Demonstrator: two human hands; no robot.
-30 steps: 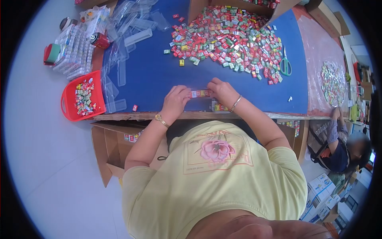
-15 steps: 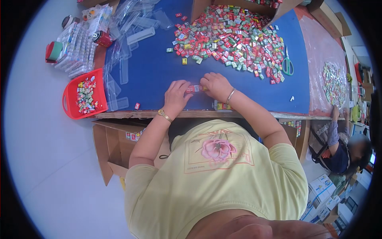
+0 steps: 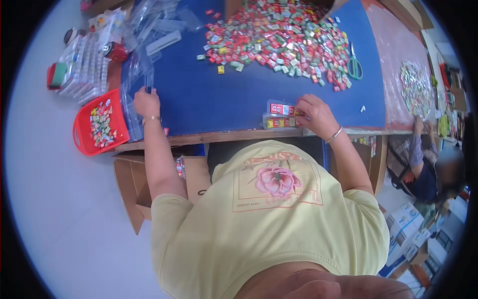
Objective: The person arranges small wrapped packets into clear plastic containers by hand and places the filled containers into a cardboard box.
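Observation:
My left hand (image 3: pixel 147 103), with a watch at the wrist, reaches to the left side of the blue table mat. Its fingers are closed around the near end of a clear plastic strip tray (image 3: pixel 149 80). Toward the front edge, my right hand (image 3: pixel 317 117) has its fingers curled on the right end of a clear tray holding a row of small colored boxes (image 3: pixel 282 109). Just nearer the edge lies a second row of small boxes (image 3: pixel 280 122), in clear plastic. My right fingertips partly hide the first row's end.
A large pile of small colored boxes (image 3: pixel 279 40) covers the back middle. Green-handled scissors (image 3: pixel 354 69) lie to its right. Clear plastic trays (image 3: pixel 162 44) are heaped back left. A red bin (image 3: pixel 123 117) stands at the left edge. Another person (image 3: pixel 422 172) works at right.
My hands were together on the row of boxes. The left has moved away leftward to the clear tray; the right has shifted right with the row. The view has tilted slightly.

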